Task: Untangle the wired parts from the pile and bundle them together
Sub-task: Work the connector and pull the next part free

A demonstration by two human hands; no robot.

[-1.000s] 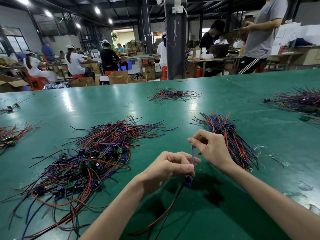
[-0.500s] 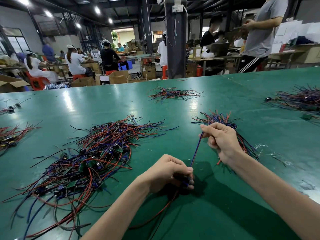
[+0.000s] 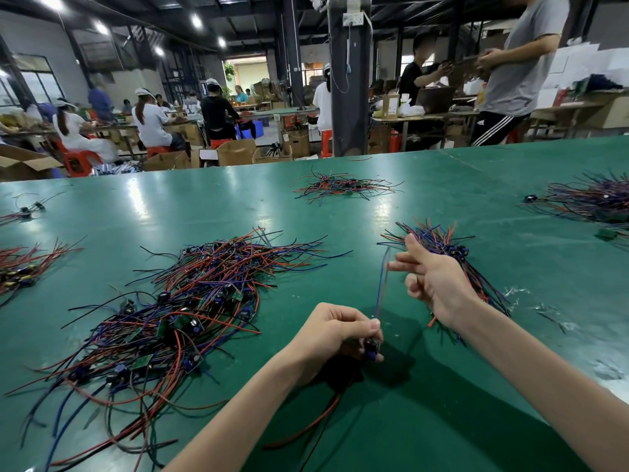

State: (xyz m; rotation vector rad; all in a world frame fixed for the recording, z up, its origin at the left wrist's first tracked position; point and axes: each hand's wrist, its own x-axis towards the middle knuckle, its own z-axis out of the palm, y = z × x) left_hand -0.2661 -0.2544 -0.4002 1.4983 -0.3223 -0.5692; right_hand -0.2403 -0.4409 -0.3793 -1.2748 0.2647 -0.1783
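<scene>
Left hand (image 3: 335, 335) with wired part (image 3: 371, 348) between pile (image 3: 204, 287) and bundle (image 3: 437, 237)

It was a factory assembly hall — a long green-topped worktable (image 3: 442, 199) carried tangled heaps of red, blue and black wired circuit parts (image 3: 204, 294), and beyond its far edge capped workers in white (image 3: 149, 122) sat on red plastic stools (image 3: 77, 162) at benches among brown cardboard boxes (image 3: 236, 152) under bare ceiling lamps (image 3: 196, 20).

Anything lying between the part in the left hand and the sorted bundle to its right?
Nothing visible on the table between the wired part and the bundle. Only the right hand hangs over the bundle's near side, beside the part's blue wire.
</scene>
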